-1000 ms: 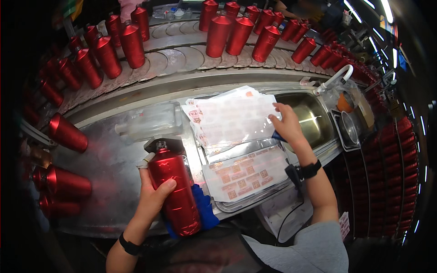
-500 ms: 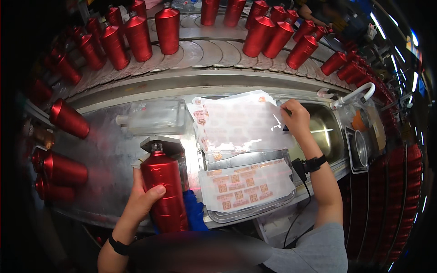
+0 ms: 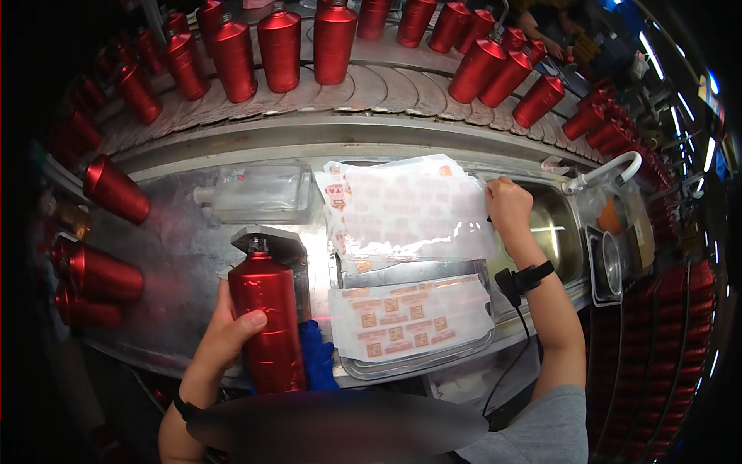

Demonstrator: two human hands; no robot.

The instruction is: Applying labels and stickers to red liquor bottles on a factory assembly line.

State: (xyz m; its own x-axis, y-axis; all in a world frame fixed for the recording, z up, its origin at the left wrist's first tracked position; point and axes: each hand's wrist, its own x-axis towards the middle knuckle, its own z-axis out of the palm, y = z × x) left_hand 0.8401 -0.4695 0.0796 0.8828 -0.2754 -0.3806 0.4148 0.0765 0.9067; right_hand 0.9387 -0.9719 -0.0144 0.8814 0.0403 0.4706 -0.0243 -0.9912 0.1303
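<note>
My left hand [image 3: 232,325] is wrapped round a red metallic bottle [image 3: 270,325], thumb across its front. The bottle stands nearly upright, its narrow neck in front of a grey angular block [image 3: 292,246]. My right hand [image 3: 510,207] is closed at the right edge of a stack of white printed label sheets [image 3: 410,201], beside the sink. Its fingertips are turned away, and what they hold is hidden. Nearer me, another printed label sheet [image 3: 413,317] lies over a metal tray [image 3: 433,356]. A blue cloth [image 3: 317,359] sits against the bottle's right side.
A curved conveyor [image 3: 371,89] carries several red bottles across the back. More red bottles [image 3: 108,271] lie at the left. A clear rectangular container [image 3: 263,193] is behind my left hand. To the right are a sink [image 3: 549,263], a white faucet [image 3: 607,166] and stacked red bottles [image 3: 657,356].
Bottles on the conveyor's near row have moved right. My right hand has turned, and its fingers have curled closed at the sheet edge. My left hand still holds the bottle, slightly farther left.
</note>
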